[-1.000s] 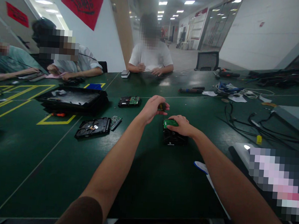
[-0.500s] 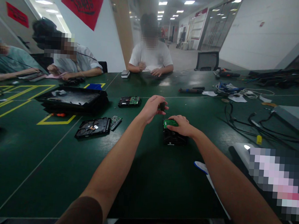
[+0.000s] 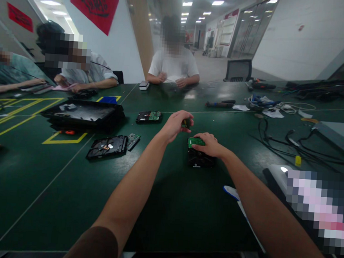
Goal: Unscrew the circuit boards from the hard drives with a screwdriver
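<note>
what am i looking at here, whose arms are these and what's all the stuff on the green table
The picture comes from a camera worn on a person's head, looking down at their own arms. The left hand grips a small dark tool handle. The right hand presses on a black hard drive with a green circuit board on top. On the green table lie another opened drive, a black tray and cables. Other people sit opposite.
</note>
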`<state>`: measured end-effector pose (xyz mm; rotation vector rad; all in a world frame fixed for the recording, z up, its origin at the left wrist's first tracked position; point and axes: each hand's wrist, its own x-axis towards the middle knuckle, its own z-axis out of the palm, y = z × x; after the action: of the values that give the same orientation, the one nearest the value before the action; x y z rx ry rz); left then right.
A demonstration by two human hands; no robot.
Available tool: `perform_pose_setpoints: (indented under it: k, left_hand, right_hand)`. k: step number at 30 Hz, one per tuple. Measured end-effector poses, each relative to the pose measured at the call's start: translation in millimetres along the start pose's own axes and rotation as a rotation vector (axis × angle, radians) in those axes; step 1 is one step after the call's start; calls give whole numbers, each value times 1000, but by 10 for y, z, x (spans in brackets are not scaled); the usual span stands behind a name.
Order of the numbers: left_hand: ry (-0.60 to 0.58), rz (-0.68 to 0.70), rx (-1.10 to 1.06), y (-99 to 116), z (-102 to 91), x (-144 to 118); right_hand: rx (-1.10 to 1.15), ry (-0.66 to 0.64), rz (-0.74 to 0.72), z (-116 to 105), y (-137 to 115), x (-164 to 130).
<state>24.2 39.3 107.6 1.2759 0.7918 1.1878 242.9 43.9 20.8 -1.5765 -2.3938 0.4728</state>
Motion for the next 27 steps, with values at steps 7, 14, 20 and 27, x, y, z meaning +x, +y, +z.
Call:
perform_pose_setpoints:
  k: [7, 14, 20, 27]
  left_hand:
    - [4, 11, 7, 0, -2, 11]
    - [121, 85, 193, 38, -34, 0]
    - [69, -9, 10, 56, 39, -33]
    - [88, 74, 139, 44, 3, 0]
  right_hand:
    - [12, -18, 14, -31, -38, -22]
    - [19, -30, 17, -57, -51, -23]
    - [6, -10, 0, -32, -38, -18]
    - [17, -7, 7, -15, -21, -13]
